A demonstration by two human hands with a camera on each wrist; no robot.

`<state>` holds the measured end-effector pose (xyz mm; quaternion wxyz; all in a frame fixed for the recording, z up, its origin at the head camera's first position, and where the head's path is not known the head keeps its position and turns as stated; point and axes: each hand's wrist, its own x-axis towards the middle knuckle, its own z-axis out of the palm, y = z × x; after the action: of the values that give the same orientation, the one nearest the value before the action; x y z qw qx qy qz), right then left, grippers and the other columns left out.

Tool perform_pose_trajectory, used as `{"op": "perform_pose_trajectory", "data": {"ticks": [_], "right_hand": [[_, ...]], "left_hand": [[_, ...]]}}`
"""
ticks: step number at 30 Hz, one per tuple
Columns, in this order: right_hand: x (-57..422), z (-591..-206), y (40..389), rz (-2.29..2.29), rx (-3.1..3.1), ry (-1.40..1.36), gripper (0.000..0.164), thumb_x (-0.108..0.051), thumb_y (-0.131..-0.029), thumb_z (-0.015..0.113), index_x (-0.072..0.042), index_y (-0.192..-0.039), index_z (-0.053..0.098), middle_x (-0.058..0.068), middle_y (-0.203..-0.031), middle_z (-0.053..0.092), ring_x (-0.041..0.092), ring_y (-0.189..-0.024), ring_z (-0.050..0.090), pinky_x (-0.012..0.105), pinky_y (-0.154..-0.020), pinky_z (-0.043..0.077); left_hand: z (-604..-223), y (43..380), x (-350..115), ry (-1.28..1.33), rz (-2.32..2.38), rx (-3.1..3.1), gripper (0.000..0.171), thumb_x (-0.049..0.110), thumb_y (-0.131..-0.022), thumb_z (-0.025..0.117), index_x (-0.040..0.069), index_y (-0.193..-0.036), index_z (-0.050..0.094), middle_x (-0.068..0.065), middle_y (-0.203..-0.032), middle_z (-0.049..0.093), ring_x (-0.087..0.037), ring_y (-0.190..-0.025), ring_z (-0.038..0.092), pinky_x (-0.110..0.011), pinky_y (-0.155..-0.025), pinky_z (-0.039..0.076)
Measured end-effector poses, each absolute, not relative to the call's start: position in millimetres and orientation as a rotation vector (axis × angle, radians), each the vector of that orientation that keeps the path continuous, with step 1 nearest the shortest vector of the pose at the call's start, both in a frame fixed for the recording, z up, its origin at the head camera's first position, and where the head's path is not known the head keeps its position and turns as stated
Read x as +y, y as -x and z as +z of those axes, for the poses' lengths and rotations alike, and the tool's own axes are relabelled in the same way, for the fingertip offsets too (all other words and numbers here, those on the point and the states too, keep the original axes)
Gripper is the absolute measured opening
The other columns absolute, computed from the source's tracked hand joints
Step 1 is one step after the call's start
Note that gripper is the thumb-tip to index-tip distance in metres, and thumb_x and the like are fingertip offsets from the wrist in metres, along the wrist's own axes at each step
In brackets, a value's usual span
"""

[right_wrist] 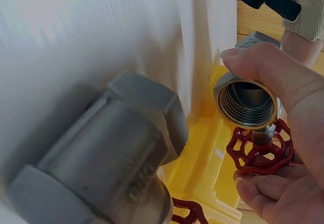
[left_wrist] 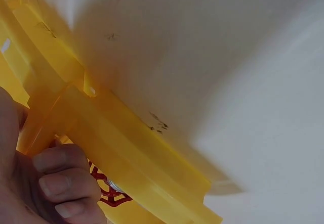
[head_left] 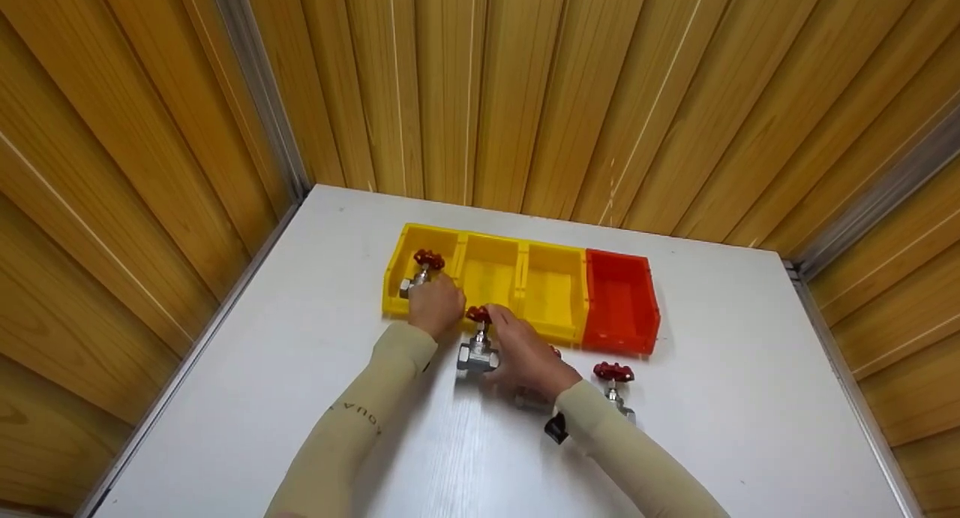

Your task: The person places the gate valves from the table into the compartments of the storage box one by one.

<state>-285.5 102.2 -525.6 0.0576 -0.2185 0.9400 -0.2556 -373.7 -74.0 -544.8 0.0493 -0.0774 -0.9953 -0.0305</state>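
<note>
My right hand grips a gate valve with a steel body and red handwheel, just in front of the yellow bins. In the right wrist view, the thumb lies across the threaded body and the fingers touch the handwheel. My left hand, fingers curled, pinches the edge of the yellow bin at its divider. Inside that leftmost bin stands another gate valve, its right side hidden by the left hand; part of its handwheel shows behind the fingers.
Two yellow bins continue the row, ending with a red bin. Under the right wrist stands a partly hidden valve; one more valve is at the right forearm. Wood-look panels wall in the white table.
</note>
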Motion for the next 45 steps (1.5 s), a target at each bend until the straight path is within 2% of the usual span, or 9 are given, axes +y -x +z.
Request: {"op": "perform_pose_trajectory", "data": {"ticks": [4, 7, 11, 18, 28, 35, 45], "right_hand": [[103, -522, 288, -0.804, 2.846, 0.652, 0.119, -0.026, -0.063, 0.092, -0.013, -0.154, 0.017, 0.006, -0.154, 0.033, 0.025, -0.138, 0.04, 0.042, -0.112, 0.035], [104, -521, 292, -0.817, 2.85, 0.672, 0.115, -0.026, -0.064, 0.091, -0.013, -0.153, 0.019, 0.004, -0.149, 0.037, 0.024, -0.133, 0.044, 0.041, -0.111, 0.037], [105, -520, 296, -0.846, 2.848, 0.656, 0.113, -0.023, -0.064, 0.091, -0.015, -0.152, 0.021, 0.003, -0.148, 0.038, 0.024, -0.132, 0.045, 0.042, -0.11, 0.037], [104, -518, 297, -0.851, 2.829, 0.599, 0.115, -0.024, -0.066, 0.09, -0.018, -0.154, 0.018, 0.001, -0.154, 0.032, 0.024, -0.138, 0.04, 0.043, -0.112, 0.035], [104, -517, 305, -0.815, 2.841, 0.587, 0.113, -0.027, -0.066, 0.09, -0.021, -0.154, 0.019, 0.002, -0.157, 0.03, 0.024, -0.139, 0.039, 0.044, -0.111, 0.037], [105, -518, 310, -0.803, 2.855, 0.599, 0.111, -0.026, -0.067, 0.089, -0.019, -0.153, 0.02, 0.002, -0.155, 0.033, 0.024, -0.138, 0.041, 0.043, -0.11, 0.038], [106, -515, 318, -0.773, 2.862, 0.586, 0.112, -0.028, -0.067, 0.089, -0.016, -0.153, 0.02, 0.004, -0.155, 0.032, 0.025, -0.137, 0.041, 0.044, -0.111, 0.037]], "left_hand": [[-546, 374, -73, 0.236, -0.09, -3.028, 0.042, 0.039, -0.099, 0.044, 0.002, -0.091, 0.06, -0.007, -0.064, 0.056, -0.023, -0.055, 0.056, -0.041, -0.057, 0.053], [-548, 375, -73, 0.238, -0.051, -3.047, 0.041, 0.039, -0.099, 0.043, 0.003, -0.092, 0.06, -0.005, -0.062, 0.054, -0.021, -0.052, 0.055, -0.04, -0.059, 0.055], [-550, 378, -74, 0.242, -0.012, -3.071, 0.042, 0.04, -0.1, 0.041, 0.004, -0.093, 0.059, -0.005, -0.063, 0.053, -0.02, -0.052, 0.052, -0.038, -0.06, 0.055], [-549, 376, -74, 0.241, -0.028, -3.061, 0.042, 0.039, -0.1, 0.039, 0.003, -0.092, 0.06, -0.005, -0.065, 0.052, -0.02, -0.052, 0.049, -0.037, -0.056, 0.052], [-550, 375, -74, 0.245, -0.037, -3.001, 0.041, 0.039, -0.099, 0.043, 0.002, -0.091, 0.061, -0.007, -0.066, 0.057, -0.023, -0.055, 0.057, -0.04, -0.058, 0.053], [-547, 373, -74, 0.252, 0.002, -3.007, 0.043, 0.04, -0.099, 0.044, 0.001, -0.093, 0.062, -0.007, -0.063, 0.056, -0.022, -0.053, 0.056, -0.037, -0.056, 0.053], [-545, 373, -73, 0.254, -0.002, -2.994, 0.043, 0.04, -0.099, 0.044, 0.001, -0.092, 0.062, -0.008, -0.066, 0.058, -0.023, -0.056, 0.059, -0.038, -0.057, 0.053]]}}
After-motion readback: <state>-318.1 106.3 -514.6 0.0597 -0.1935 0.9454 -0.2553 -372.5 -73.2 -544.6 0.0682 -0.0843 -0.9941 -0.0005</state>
